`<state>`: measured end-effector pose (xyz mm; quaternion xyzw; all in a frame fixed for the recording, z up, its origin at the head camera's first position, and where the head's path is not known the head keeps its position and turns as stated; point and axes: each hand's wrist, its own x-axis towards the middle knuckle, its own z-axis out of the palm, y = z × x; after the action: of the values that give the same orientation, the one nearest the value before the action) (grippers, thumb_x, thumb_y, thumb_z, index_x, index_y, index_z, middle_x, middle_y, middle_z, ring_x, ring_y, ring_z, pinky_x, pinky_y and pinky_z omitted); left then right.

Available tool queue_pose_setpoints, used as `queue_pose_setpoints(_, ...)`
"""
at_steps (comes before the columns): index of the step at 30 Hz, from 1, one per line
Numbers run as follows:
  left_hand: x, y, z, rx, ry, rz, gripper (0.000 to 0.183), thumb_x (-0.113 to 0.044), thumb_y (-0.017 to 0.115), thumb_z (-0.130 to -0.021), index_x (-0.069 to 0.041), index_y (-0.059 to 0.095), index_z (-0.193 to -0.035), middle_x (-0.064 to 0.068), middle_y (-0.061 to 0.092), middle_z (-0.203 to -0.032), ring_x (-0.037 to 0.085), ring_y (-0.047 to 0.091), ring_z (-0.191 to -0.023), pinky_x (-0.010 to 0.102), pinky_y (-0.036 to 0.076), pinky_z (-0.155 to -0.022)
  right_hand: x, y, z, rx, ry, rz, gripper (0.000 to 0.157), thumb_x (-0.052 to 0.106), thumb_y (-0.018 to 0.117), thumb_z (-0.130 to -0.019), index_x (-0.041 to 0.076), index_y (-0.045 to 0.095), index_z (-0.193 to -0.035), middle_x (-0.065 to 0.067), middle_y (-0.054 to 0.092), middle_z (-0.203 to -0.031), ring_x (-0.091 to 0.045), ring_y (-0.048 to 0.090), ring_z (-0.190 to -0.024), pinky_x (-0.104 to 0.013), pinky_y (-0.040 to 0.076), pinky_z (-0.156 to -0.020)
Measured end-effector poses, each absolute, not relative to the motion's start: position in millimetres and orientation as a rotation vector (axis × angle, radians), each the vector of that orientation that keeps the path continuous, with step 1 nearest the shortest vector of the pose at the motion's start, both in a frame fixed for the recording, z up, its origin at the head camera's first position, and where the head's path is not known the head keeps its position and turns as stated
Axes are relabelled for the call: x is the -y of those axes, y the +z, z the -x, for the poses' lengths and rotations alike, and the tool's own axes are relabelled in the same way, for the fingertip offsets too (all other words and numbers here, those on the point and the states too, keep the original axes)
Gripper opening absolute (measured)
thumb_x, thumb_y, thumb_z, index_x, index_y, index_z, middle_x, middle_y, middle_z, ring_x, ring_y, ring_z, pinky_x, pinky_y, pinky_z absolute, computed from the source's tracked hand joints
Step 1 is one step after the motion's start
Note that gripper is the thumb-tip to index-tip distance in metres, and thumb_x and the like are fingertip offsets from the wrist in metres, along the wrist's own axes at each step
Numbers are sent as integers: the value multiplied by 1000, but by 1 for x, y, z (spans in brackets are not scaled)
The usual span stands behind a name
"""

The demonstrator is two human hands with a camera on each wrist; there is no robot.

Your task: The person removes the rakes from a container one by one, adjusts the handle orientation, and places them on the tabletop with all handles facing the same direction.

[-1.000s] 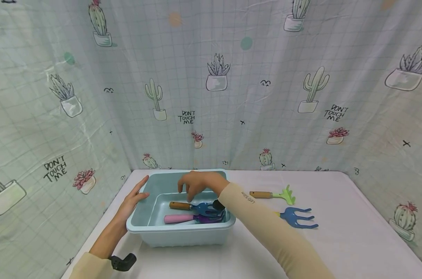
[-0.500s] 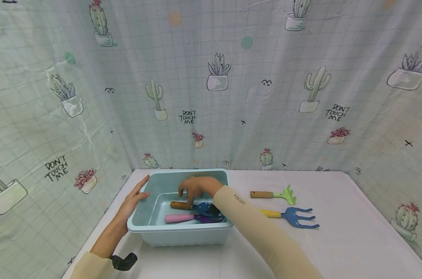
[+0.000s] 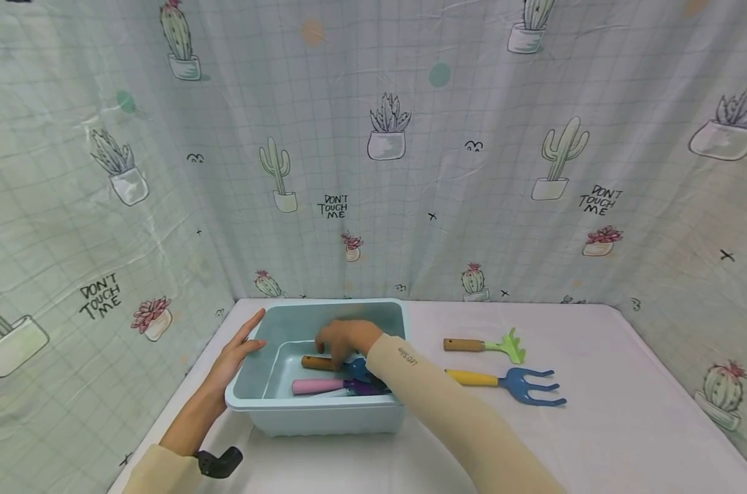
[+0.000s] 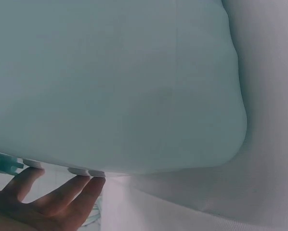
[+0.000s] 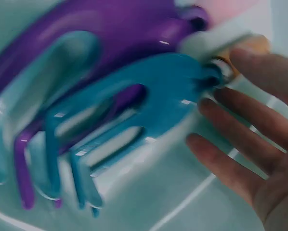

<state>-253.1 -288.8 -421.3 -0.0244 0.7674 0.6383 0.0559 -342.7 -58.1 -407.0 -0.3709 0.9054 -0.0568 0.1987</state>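
Observation:
A light-blue plastic basin (image 3: 311, 416) stands on the left of the table. My left hand (image 3: 228, 363) rests on its left rim with straight fingers; in the left wrist view, fingertips (image 4: 95, 185) touch the wall. Inside the basin, my right hand (image 3: 346, 340) is at the wooden handle of a blue hand rake (image 5: 170, 86). In the right wrist view the thumb lies over the handle and the extended fingers are beside its neck, with a gap between. Beside it lies a purple garden tool (image 5: 120, 29) with a pink handle (image 3: 317, 386), and a pale teal pronged tool (image 5: 62, 62).
On the table right of the basin lie a green hand rake (image 3: 510, 345) with a wooden handle and a blue hand rake (image 3: 524, 386) with a yellow handle. A cactus-print curtain (image 3: 447, 233) surrounds the table (image 3: 595, 425).
My right hand has moved down into the basin to the blue hand rake's handle, and its forearm has shifted left, uncovering the yellow handle. My left hand stays on the rim.

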Motion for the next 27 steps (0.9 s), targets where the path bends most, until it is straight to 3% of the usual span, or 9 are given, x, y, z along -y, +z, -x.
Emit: queue_pose_setpoints(27, 288, -421, 253, -2321, 1947, 53, 63, -22, 39, -101, -43, 11, -153, -7, -3, -164, 31, 1, -151, 63, 11, -115, 62, -418, 347, -2570, 38, 1110, 34, 14, 77, -78, 31, 66, -106, 8, 59, -93, -13, 54, -83, -29, 47, -70)
